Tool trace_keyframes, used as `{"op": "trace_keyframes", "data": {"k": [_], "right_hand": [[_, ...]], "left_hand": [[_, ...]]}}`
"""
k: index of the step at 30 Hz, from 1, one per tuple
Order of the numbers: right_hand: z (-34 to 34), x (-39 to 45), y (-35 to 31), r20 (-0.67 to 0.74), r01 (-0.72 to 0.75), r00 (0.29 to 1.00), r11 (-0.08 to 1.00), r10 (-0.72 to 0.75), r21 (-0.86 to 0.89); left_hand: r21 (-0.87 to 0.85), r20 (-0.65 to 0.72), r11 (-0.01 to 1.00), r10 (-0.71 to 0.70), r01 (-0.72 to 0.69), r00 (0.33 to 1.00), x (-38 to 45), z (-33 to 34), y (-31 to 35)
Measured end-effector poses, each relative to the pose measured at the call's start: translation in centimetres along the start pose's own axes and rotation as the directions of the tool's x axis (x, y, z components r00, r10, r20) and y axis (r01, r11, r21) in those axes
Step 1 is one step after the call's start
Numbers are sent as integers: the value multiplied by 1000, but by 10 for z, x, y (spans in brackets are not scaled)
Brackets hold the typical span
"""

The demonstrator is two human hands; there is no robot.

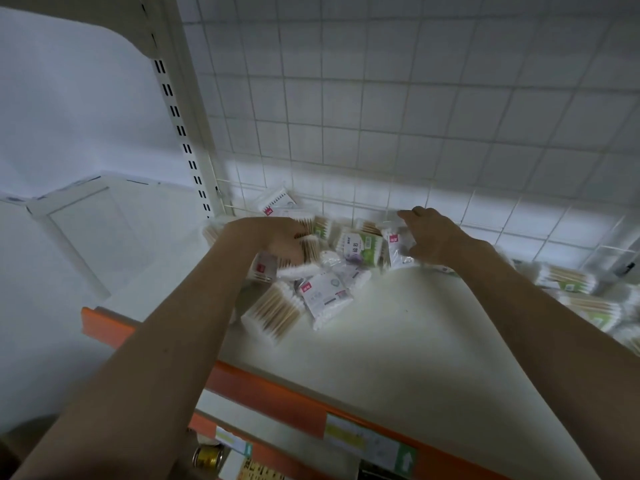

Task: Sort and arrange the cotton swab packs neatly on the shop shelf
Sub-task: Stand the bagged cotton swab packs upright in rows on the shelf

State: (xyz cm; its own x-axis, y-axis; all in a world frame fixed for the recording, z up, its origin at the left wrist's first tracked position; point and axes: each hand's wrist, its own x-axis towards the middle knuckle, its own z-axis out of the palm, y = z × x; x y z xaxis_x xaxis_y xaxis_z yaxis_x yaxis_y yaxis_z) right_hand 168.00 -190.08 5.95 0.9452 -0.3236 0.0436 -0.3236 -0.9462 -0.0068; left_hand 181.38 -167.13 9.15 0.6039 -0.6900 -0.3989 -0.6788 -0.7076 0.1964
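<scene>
Several cotton swab packs lie jumbled at the back of a white shelf [398,323]. My left hand [277,239] reaches into the heap and rests on a wooden-stick pack [310,249]; its fingers are blurred. My right hand [427,235] grips a white pack with a red label [398,249], thumb at its lower side, fingers over its top. Between the hands stands a green-and-white pack [362,247]. In front lie a wooden-stick pack [273,315] and a white pack with a red tag [325,296]. One more white pack [275,199] leans against the back grid.
A white wire grid panel [381,116] backs the shelf, with a slotted upright post [176,112] at its left. More swab packs [585,296] lie at the right edge. An orange price rail [277,393] with labels runs along the shelf front. Lower goods show below it.
</scene>
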Motion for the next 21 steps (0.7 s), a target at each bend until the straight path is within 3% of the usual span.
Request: {"op": "trace_keyframes", "data": {"k": [7,14,21], "right_hand": [[-1,-9,-9,-80,-22,997,995,15,-94],[-6,-29,-26,-118,-30,993,999,32,13],[-22,-68,-43,-225,-57,971,991,83,120]], "left_hand": [[-124,-97,987,87,-98,992,-1,9,-8],[0,-315,979,195,-205,929,-9,14,-11],[-79,-447,927,296,-367,844,-38,19,-8]]}}
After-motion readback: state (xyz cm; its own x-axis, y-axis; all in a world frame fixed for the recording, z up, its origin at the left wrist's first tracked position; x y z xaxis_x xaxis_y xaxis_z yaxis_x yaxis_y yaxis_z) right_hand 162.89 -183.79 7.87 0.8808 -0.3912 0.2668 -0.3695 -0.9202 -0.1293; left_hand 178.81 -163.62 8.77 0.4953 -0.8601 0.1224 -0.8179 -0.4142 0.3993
